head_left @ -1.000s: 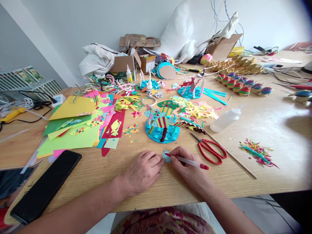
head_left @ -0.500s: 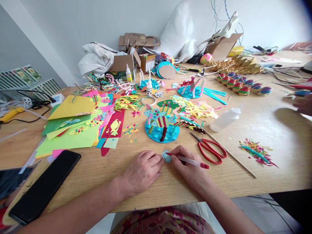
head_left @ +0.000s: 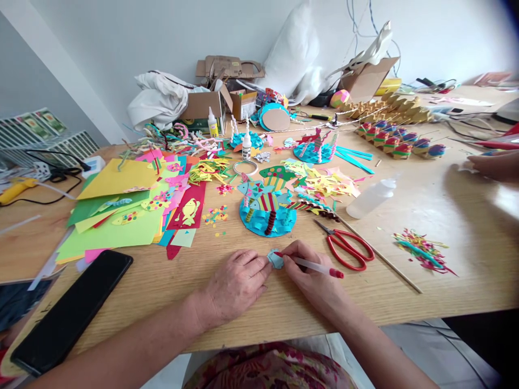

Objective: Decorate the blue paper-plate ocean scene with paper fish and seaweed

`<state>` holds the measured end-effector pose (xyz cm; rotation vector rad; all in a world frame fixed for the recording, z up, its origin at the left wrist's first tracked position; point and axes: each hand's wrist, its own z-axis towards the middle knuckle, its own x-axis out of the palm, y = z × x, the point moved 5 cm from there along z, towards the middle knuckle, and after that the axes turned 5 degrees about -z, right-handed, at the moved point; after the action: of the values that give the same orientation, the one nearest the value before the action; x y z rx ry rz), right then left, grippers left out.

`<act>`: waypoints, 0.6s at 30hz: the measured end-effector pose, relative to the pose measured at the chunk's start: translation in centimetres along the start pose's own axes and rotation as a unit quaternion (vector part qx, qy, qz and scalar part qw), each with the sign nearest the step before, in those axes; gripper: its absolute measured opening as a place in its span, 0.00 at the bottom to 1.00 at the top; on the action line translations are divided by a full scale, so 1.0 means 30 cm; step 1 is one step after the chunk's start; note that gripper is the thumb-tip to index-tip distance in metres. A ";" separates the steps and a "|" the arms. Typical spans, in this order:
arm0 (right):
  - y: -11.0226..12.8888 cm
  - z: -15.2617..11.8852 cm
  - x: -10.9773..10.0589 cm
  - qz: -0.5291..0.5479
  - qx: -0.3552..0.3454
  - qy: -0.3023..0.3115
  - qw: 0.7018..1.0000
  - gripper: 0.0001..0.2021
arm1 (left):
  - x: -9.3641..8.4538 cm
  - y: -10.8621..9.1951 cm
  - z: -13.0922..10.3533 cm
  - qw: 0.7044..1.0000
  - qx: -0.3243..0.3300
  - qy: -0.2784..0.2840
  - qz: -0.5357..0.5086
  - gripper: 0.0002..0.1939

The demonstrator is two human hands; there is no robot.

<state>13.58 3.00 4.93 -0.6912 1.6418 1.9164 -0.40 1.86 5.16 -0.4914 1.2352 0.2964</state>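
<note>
The right hand (head_left: 310, 270) has its fingers pinching a red pen (head_left: 310, 263), and the pen's tip is on the blue paper piece (head_left: 275, 259). The left hand's (head_left: 237, 281) fingers are pressed together, holding this paper flat on the surface (head_left: 170, 319).

co-worker's hand (head_left: 497, 165) cut off at right edge, blue paper (head_left: 275, 260) partly hidden by hands (head_left: 239, 283)

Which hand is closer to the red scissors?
The right hand. It is just left of the scissors, holding a pen. The left hand is farther left, fingers on a blue paper piece.
</note>
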 end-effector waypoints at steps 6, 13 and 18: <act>-0.005 0.003 -0.003 0.020 0.006 0.003 1.000 0.05 | 0.000 -0.002 0.000 1.000 -0.010 0.016 -0.001 0.20; -0.018 -0.004 -0.006 0.064 0.013 -0.003 0.998 0.05 | 0.007 -0.003 0.003 0.999 -0.028 0.043 -0.001 0.21; -0.014 -0.005 0.001 0.041 0.011 0.001 0.999 0.05 | 0.006 -0.003 0.002 0.999 -0.027 0.035 0.008 0.21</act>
<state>13.85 2.92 4.60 -0.6279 1.7134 1.9522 -0.24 1.79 5.01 -0.5430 1.3019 0.3283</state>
